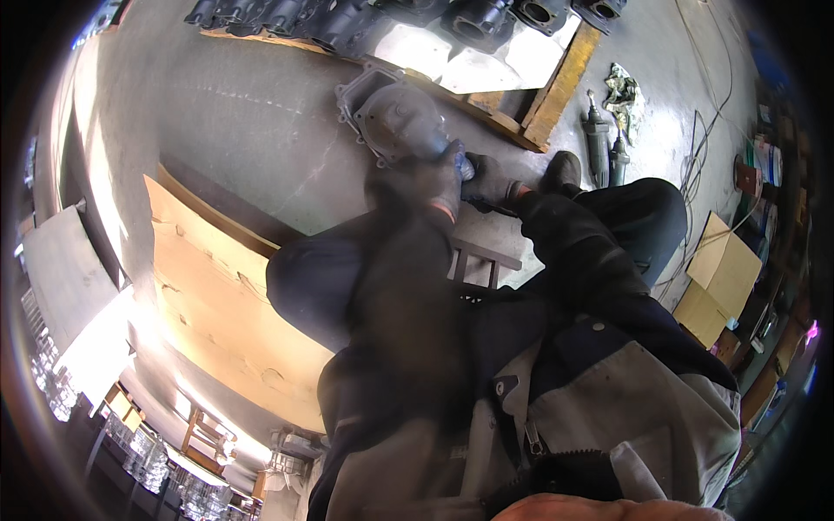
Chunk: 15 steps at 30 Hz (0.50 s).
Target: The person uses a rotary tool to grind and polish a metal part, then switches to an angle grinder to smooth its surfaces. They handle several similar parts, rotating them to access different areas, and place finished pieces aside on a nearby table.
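A grey cast-metal housing with a flanged, open end rests on the floor in front of me. My left hand, in a grey work glove, is closed at the housing's near end. Close beside it, my right hand, gloved too, is closed with its fingers toward the left one. Between the two hands shows a small, dark, rounded piece; the gloves cover most of it, so its kind cannot be made out. Both forearms are in dark sleeves.
Several dark castings stand on a wooden pallet ahead. Two die grinders and a crumpled wrapper lie at right, near cables. A cardboard box stands farther right. A large tan board is on my left.
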Motion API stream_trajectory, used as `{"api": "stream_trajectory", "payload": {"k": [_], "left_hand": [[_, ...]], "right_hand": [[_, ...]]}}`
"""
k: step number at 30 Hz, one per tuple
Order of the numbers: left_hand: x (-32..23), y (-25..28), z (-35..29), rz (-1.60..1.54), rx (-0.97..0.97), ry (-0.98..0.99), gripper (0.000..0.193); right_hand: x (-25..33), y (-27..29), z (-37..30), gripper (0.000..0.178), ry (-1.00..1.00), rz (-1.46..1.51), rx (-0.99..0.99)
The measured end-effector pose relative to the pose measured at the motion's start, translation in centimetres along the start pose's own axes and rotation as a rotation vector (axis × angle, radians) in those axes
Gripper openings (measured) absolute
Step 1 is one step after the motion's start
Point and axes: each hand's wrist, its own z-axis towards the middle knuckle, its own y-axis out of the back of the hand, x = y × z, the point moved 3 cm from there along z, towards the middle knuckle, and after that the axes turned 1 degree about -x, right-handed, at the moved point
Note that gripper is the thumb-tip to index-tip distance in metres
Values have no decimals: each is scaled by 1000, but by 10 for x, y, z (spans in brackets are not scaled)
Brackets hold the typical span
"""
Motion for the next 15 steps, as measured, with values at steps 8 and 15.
{"api": "stream_trajectory", "payload": {"k": [8,15], "left_hand": [[-90,-26,-53,-151,92,-387,36],[-132,-44,-93,-608,599,-381,62]], "right_hand": [[64,62,-46,67,252,9,-251],[142,114,-90,81,368,85,-401]]}}
